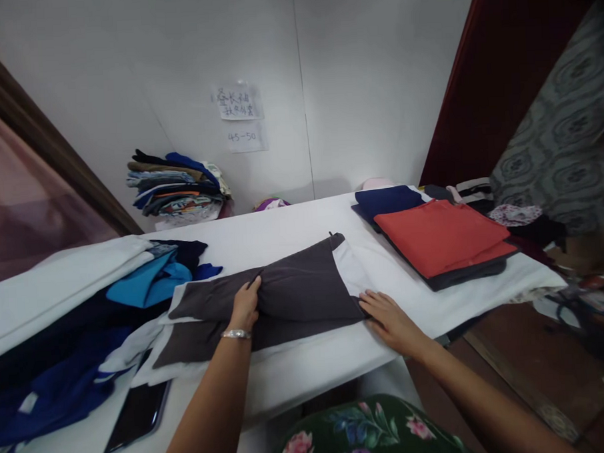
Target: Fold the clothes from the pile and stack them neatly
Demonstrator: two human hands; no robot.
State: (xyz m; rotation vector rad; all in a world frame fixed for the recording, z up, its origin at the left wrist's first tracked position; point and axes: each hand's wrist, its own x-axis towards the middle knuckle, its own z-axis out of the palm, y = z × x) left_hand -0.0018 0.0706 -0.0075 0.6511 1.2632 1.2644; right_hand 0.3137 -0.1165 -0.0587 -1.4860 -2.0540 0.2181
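A dark grey garment with a white inner side (pixel 304 286) lies folded lengthwise on the white-covered table (pixel 302 220), its long sleeve-like parts laid out to the left. My left hand (pixel 244 308), a silver bracelet at its wrist, is closed on a fold of the grey cloth near the middle. At the garment's right end, my right hand (pixel 389 319) rests with fingers stretched out over the lower corner and the cloth under it. White lining shows at that end, just above the right fingers. My right thumb is partly hidden.
Folded red cloth (pixel 442 237) tops a stack at the right, beside folded navy cloth (pixel 388 203). Loose blue and white clothes (pixel 62 357) heap at the left, near a dark phone (pixel 137 417). A clothes pile (pixel 180 185) and handwritten papers (pixel 239 102) are at the wall.
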